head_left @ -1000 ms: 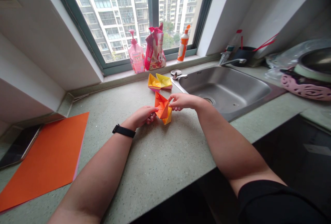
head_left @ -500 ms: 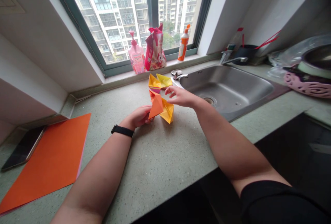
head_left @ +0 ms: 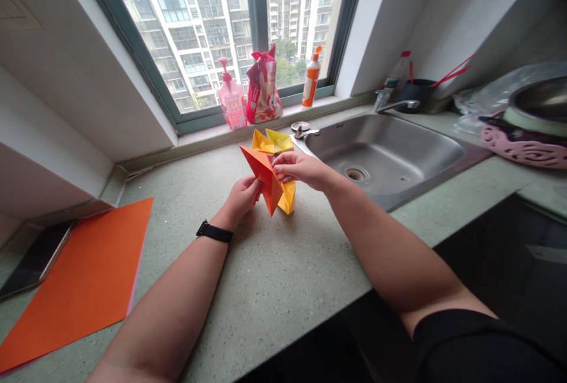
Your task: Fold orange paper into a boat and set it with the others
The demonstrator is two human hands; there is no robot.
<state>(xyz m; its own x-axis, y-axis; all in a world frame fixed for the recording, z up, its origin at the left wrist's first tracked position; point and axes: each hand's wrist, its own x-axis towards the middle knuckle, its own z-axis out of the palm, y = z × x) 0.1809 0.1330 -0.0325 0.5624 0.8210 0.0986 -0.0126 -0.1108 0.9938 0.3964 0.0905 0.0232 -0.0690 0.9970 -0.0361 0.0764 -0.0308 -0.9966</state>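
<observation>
An orange folded paper boat (head_left: 266,177) is held up over the counter between both hands. My left hand (head_left: 243,197) pinches its near left side between thumb and fingers. From the right, my right hand (head_left: 299,169) grips its far edge, fingers bent together. Partly hidden behind it, a yellow-orange paper boat (head_left: 288,197) rests on the counter. Farther back, a second yellow-orange paper boat (head_left: 262,141) and a lighter yellow one (head_left: 279,140) stand side by side near the sill.
To the right is the steel sink (head_left: 390,153) with its faucet (head_left: 401,105). Orange paper sheets (head_left: 84,277) and a phone (head_left: 38,259) lie at the left. A pink pump bottle (head_left: 231,100), a pink bag (head_left: 263,88) and an orange-white bottle (head_left: 311,79) line the window sill.
The orange boat has been turned and spread wider, its inside now facing me. My right hand has moved in from beside it and closed on its edge.
</observation>
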